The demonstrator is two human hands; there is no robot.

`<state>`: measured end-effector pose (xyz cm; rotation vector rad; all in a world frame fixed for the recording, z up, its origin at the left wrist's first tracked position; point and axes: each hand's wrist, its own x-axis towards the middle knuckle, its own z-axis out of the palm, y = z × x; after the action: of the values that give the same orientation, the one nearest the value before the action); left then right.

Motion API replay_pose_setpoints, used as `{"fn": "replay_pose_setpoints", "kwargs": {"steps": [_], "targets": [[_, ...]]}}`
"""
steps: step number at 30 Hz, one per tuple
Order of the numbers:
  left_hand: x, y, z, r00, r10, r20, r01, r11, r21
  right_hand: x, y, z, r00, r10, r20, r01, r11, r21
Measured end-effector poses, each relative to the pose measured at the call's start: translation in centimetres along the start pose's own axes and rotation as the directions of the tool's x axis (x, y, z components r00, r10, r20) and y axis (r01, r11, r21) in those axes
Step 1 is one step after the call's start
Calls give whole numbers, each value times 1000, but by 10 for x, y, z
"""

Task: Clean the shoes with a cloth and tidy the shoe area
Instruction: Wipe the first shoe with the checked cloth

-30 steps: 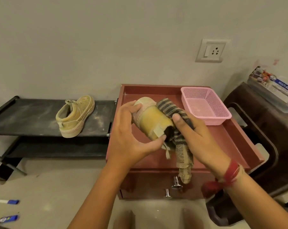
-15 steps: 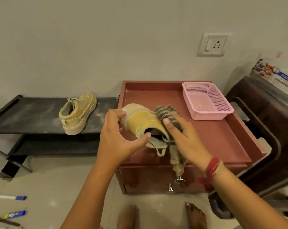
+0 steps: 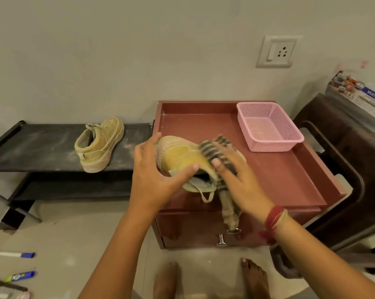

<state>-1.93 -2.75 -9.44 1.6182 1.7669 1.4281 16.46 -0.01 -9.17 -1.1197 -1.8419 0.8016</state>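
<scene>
My left hand (image 3: pixel 153 180) grips a dusty yellow shoe (image 3: pixel 179 155) by its heel, holding it on its side over the red cabinet top (image 3: pixel 279 175). My right hand (image 3: pixel 236 175) holds a striped cloth (image 3: pixel 214 147) pressed against the shoe's upper, and the cloth's tail hangs down past the cabinet's front edge. The cloth is blurred. The second yellow shoe (image 3: pixel 98 144) stands on the black shoe rack (image 3: pixel 31 147) to the left, dusty and untouched.
A pink mesh basket (image 3: pixel 268 128) sits at the back right of the cabinet top. A dark chair (image 3: pixel 344 169) with a multi-box stands to the right. Pens and markers (image 3: pixel 20 275) lie on the floor at the lower left. My bare feet are below the cabinet.
The shoe has been lowered and turned from sole-toward-me to lying on its side, and my right hand with the cloth has slid across its upper.
</scene>
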Motion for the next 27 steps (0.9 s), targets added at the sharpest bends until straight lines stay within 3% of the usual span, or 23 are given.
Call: {"fn": "replay_pose_setpoints", "kwargs": {"steps": [2, 5, 9, 14, 17, 22, 27], "targets": [[0, 2, 2, 998, -48, -32, 48, 999, -4, 0, 5, -2, 998, 55, 14, -55, 998, 19], [-1, 6, 5, 992, -73, -102, 76, 997, 22, -6, 1, 3, 991, -56, 125, 42, 993, 115], [-4, 12, 12, 982, -95, -160, 100, 995, 19, 9, 10, -11, 993, 84, 78, -93, 990, 110], [-5, 10, 14, 977, -130, -167, 134, 991, 8, -5, 10, 0, 987, -21, 159, -10, 982, 189], [-4, 9, 12, 976, -151, -156, 155, 988, 14, 6, 23, -10, 993, 100, 62, -106, 991, 87], [-3, 6, 13, 979, -145, -144, 149, 989, 21, -6, 20, 6, 989, -8, 148, -14, 989, 146], [-5, 6, 13, 978, -146, -151, 150, 989, 16, 3, 22, 4, 993, 67, 99, -75, 994, 78]]}}
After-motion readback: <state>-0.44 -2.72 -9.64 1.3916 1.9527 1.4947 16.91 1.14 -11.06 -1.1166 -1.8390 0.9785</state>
